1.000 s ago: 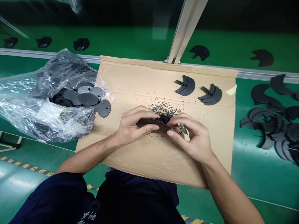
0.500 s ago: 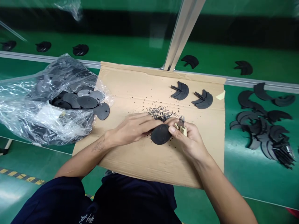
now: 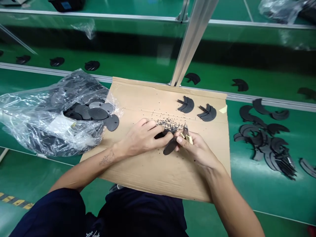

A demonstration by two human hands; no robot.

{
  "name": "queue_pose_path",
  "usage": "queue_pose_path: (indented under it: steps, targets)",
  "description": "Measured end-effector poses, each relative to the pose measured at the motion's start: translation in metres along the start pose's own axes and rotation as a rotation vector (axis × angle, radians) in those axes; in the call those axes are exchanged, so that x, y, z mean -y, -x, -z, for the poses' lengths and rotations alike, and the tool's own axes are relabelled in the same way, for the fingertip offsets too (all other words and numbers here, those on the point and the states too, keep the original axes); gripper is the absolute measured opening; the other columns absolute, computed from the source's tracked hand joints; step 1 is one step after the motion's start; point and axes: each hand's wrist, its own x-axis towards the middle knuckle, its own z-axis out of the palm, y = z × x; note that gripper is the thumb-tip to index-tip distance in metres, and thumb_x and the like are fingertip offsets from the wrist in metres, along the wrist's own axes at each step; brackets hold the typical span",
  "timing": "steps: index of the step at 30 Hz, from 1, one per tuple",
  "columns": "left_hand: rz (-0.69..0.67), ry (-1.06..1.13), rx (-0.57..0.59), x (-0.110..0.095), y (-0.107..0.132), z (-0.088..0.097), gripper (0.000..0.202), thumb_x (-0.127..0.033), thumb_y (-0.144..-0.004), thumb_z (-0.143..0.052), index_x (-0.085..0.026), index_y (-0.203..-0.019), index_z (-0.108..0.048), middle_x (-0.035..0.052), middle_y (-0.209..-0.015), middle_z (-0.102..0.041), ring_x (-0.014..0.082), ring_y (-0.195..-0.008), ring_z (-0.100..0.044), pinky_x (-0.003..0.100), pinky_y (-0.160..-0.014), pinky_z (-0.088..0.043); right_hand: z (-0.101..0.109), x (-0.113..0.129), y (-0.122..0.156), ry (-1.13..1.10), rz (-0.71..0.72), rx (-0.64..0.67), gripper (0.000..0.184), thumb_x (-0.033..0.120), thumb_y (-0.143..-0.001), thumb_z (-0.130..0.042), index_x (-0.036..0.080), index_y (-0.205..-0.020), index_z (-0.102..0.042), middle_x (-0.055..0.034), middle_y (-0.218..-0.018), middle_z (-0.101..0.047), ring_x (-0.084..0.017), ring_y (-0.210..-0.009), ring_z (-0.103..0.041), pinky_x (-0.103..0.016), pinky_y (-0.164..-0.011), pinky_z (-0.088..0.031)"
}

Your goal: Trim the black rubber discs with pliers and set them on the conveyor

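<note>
Above the cardboard sheet (image 3: 148, 171), my right hand (image 3: 195, 144) is closed around small cutting pliers (image 3: 186, 134) with pale yellow grips, their jaws pointing away from me. Its thumb and fingers also pinch a black oval disc (image 3: 170, 146), now tilted. My left hand (image 3: 145, 136) is beside it, fingers bent around a dark part (image 3: 161, 134) mostly hidden between them; I cannot tell whether this joins the disc. Just beyond both hands lies a scatter of tiny black bits (image 3: 170, 124).
At left, a clear plastic bag (image 3: 49, 108) spills black oval discs (image 3: 98, 114). Two black curved parts (image 3: 186, 104) lie on the cardboard's far right. A pile of curved black parts (image 3: 269, 141) covers the green table at right. A metal post (image 3: 189, 42) rises behind the cardboard.
The disc has turned from nearly face-up to a steep tilt. My left hand's fingers have lifted and bent more, showing the dark part between them. The camera view has shifted.
</note>
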Motion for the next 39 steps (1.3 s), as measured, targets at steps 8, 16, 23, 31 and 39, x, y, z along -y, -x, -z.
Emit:
queue_pose_path:
  steps: [8,16,23,31,39]
  targets:
    - [-0.167,-0.114,0.094,0.012,-0.025,0.022,0.022,-0.01,-0.1,-0.045,-0.017,-0.114,-0.059,0.003,-0.082,-0.065,0.0148,-0.074,-0.053,0.031,-0.064,-0.032,-0.008,-0.007,-0.005,-0.304,-0.03,-0.043,0.043,0.051,-0.069,-0.086,0.021,-0.079,-0.058,0.0051,-0.056,-0.054,-0.011,-0.052,-0.048,-0.025,-0.051,-0.042]
    - [-0.109,-0.047,0.009,0.015,-0.027,0.019,0.022,-0.01,-0.101,-0.044,-0.017,-0.111,-0.062,0.0037,-0.084,-0.067,0.015,-0.076,-0.056,0.029,-0.065,-0.039,-0.022,0.0,-0.01,-0.307,0.07,-0.143,0.041,0.053,-0.072,-0.083,0.021,-0.075,-0.057,0.0047,-0.057,-0.054,-0.009,-0.044,-0.045,-0.025,-0.043,-0.04]
    - [-0.241,0.023,0.24,0.034,0.001,0.033,0.026,-0.007,-0.098,-0.044,-0.013,-0.086,-0.065,0.0056,-0.077,-0.063,0.015,-0.072,-0.056,0.027,-0.061,-0.041,-0.02,0.004,0.008,0.015,-0.041,-0.068,0.044,0.056,-0.07,-0.082,0.021,-0.077,-0.056,0.0059,-0.055,-0.052,-0.009,-0.044,-0.043,-0.023,-0.042,-0.035]
    - [0.128,0.235,0.143,0.063,0.017,0.037,0.024,-0.029,-0.102,-0.051,-0.014,-0.096,-0.069,0.0064,-0.084,-0.069,0.0163,-0.077,-0.062,0.027,-0.067,-0.048,0.033,0.051,-0.081,0.851,0.158,-0.442,0.021,0.032,-0.086,-0.062,0.02,-0.071,-0.056,0.0021,-0.057,-0.053,-0.014,-0.057,-0.05,-0.028,-0.058,-0.038]
    - [0.693,0.789,-0.107,0.039,0.015,0.014,0.023,-0.035,-0.095,-0.062,-0.014,-0.09,-0.071,0.004,-0.085,-0.069,0.012,-0.073,-0.059,0.023,-0.067,-0.046,0.026,0.053,-0.145,1.076,0.2,-0.452,0.022,0.032,-0.088,-0.058,0.019,-0.069,-0.057,-0.0071,-0.067,-0.062,-0.022,-0.072,-0.058,-0.033,-0.068,-0.042]
